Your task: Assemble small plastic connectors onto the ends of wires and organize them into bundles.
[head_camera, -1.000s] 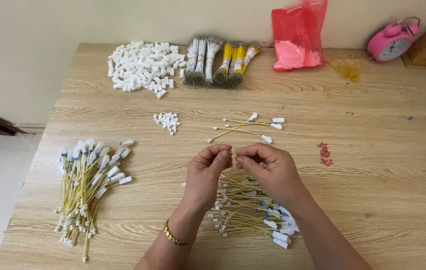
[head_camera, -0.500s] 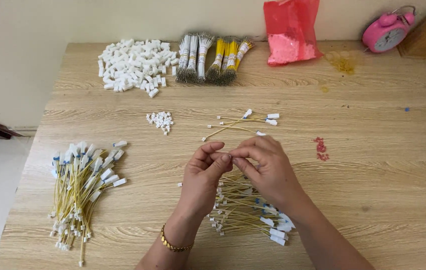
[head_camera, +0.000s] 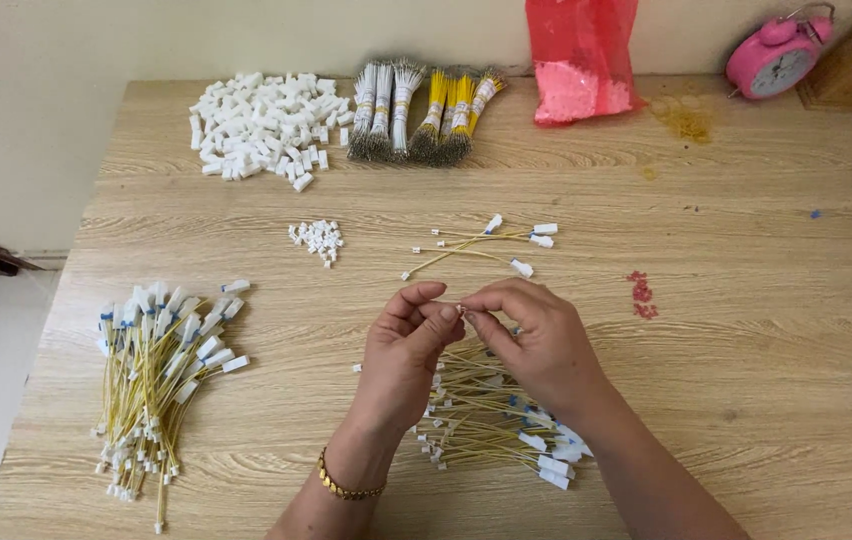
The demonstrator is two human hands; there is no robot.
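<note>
Both hands meet at the middle of the wooden tabletop (head_camera: 766,330): the left hand (head_camera: 408,352) and the right hand (head_camera: 536,340) are pressed fingertip to fingertip, pinched together on a tiny white connector (head_camera: 462,310) held between thumbs and forefingers. It sits just above and ahead of the knuckles, equally close to either hand, and is too small for its long axis to be made out. Directly beneath the hands lies a loose heap of yellow wire leads (head_camera: 491,420) with white plastic ends, their length running roughly left to right. A few separate leads (head_camera: 491,245) lie just beyond the fingertips, and a small cluster of white housings (head_camera: 317,239) lies ahead to the left. Well off to the left rests a larger bundle of finished leads (head_camera: 161,370), thin and flexible, running towards the near edge. At the far edge lie a pile of white plastic blocks (head_camera: 261,120), tied wire bunches (head_camera: 426,110), a red plastic bag (head_camera: 581,60) and a pink alarm clock (head_camera: 776,55).
</note>
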